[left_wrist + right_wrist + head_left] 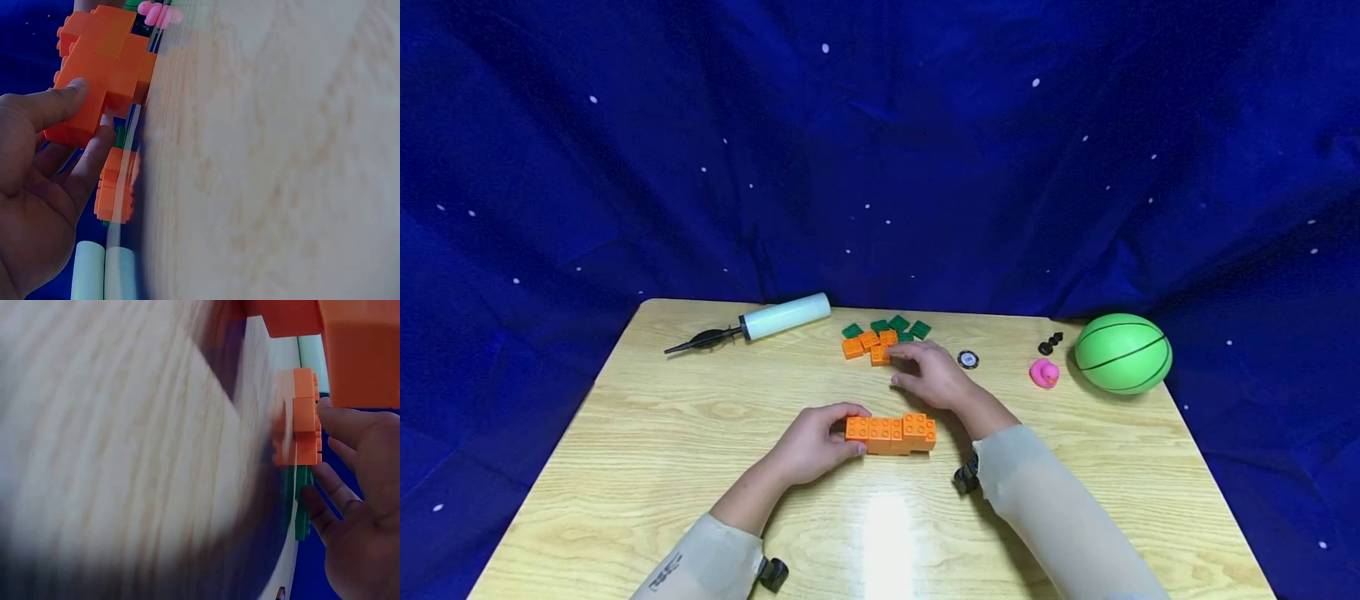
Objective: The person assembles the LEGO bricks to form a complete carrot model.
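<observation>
My left hand (812,442) grips the left end of a joined row of orange toy building bricks (891,435), thumb on the near side. In the left wrist view this stepped block (103,69) is held tilted, with the thumb across its face. Beyond it, my right hand (936,375) reaches over a small group of loose orange bricks (853,347), its fingertips at the nearest one. Its fingers are spread and hold nothing in the right wrist view; whether they touch the brick (304,415) I cannot tell. Several green bricks (920,330) lie just behind.
A hand pump (786,316) lies at the back left of the wooden table (662,442). Right of the bricks are a round chip (968,359), a pink rubber duck (1044,373), a small black object (1049,343) and a green ball (1122,353). A blue curtain (880,167) hangs behind.
</observation>
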The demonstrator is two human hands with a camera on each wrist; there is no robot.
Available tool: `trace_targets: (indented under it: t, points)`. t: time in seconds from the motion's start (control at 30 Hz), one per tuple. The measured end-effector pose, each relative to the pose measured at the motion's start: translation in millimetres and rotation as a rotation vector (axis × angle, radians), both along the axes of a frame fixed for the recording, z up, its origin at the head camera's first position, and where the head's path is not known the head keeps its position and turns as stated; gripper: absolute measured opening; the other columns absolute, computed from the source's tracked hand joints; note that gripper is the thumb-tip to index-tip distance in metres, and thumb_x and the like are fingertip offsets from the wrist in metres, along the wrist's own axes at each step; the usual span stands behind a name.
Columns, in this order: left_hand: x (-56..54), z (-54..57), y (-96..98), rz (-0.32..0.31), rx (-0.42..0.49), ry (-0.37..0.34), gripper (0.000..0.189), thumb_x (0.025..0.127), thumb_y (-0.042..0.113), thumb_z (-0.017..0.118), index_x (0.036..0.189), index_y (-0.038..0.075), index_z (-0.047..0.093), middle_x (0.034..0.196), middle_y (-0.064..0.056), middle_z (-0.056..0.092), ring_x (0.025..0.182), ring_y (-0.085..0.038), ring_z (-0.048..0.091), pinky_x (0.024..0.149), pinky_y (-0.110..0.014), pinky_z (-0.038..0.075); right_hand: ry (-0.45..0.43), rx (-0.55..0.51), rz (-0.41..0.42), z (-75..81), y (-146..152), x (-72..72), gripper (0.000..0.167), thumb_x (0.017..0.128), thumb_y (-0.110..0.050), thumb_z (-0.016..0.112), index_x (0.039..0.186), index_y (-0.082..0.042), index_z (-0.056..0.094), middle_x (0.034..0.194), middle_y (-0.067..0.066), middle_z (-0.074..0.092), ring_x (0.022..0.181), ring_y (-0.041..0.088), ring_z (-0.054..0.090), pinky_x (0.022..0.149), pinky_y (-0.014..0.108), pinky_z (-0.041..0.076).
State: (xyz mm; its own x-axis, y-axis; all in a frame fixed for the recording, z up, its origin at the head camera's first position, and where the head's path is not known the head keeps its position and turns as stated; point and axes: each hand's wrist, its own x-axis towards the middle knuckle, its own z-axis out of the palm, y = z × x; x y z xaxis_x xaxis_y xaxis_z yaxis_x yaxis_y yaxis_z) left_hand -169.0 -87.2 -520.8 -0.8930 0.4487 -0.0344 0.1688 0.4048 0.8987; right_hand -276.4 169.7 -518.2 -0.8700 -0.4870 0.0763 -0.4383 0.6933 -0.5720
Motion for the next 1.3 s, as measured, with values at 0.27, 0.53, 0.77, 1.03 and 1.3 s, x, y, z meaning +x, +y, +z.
trace_targets:
  t: [0.27, 0.53, 0.77, 1.03, 1.3]
  points:
    - [0.1, -1.9, 2.7, -0.015, 0.015, 0.010, 0.041, 0.092, 0.014, 0.081, 0.129, 0.025, 0.068, 0.127, -0.005, 0.070, 0.095, -0.007, 0.072, 0.078, -0.025, 0.059, -0.015, 0.050, 0.014, -1.1, 0.2, -3.8, 0.051, 0.098, -0.023, 0.075, 0.147, -0.019, 0.060, 0.143, 0.004, 0.062, 0.135, 0.031, 0.052, 0.114, 0.051, 0.040]
    - [0.4, -0.8, 4.3, -0.012, 0.002, 0.026, 0.040, 0.091, 0.016, 0.082, 0.127, 0.026, 0.069, 0.126, -0.004, 0.071, 0.093, -0.006, 0.071, 0.078, -0.026, 0.059, 0.053, 0.091, 0.042, -4.5, -0.4, -3.9, 0.057, 0.095, -0.028, 0.078, 0.145, -0.010, 0.060, 0.101, -0.003, 0.066, 0.097, 0.018, 0.059, 0.096, 0.041, 0.050]
    - [-0.2, -1.2, 3.3, -0.010, -0.004, 0.036, 0.040, 0.092, 0.017, 0.082, 0.128, 0.027, 0.068, 0.125, -0.003, 0.071, 0.086, -0.006, 0.071, 0.074, -0.027, 0.059, 0.061, 0.113, 0.044, -7.1, 1.3, 0.7, 0.052, 0.087, -0.043, 0.085, 0.129, -0.016, 0.072, 0.107, -0.001, 0.064, 0.094, 0.017, 0.056, 0.088, 0.039, 0.050]
    - [0.2, -1.2, 2.4, 0.001, -0.018, 0.048, 0.039, 0.091, 0.017, 0.082, 0.127, 0.025, 0.069, 0.124, -0.001, 0.071, 0.094, -0.006, 0.070, 0.079, -0.026, 0.058, 0.074, 0.127, 0.023, -8.4, 1.8, 6.7, 0.035, 0.088, -0.037, 0.084, 0.116, -0.018, 0.074, 0.113, -0.002, 0.072, 0.104, 0.019, 0.062, 0.095, 0.041, 0.052]
    - [0.3, 0.4, 0.3, 0.018, -0.032, 0.040, 0.040, 0.091, 0.017, 0.083, 0.128, 0.025, 0.069, 0.127, -0.003, 0.070, 0.091, -0.007, 0.070, 0.078, -0.026, 0.059, 0.061, 0.078, 0.008, 2.9, 9.0, 15.5, 0.032, 0.089, -0.037, 0.083, 0.117, -0.021, 0.074, 0.113, -0.004, 0.071, 0.102, 0.017, 0.062, 0.091, 0.040, 0.054]
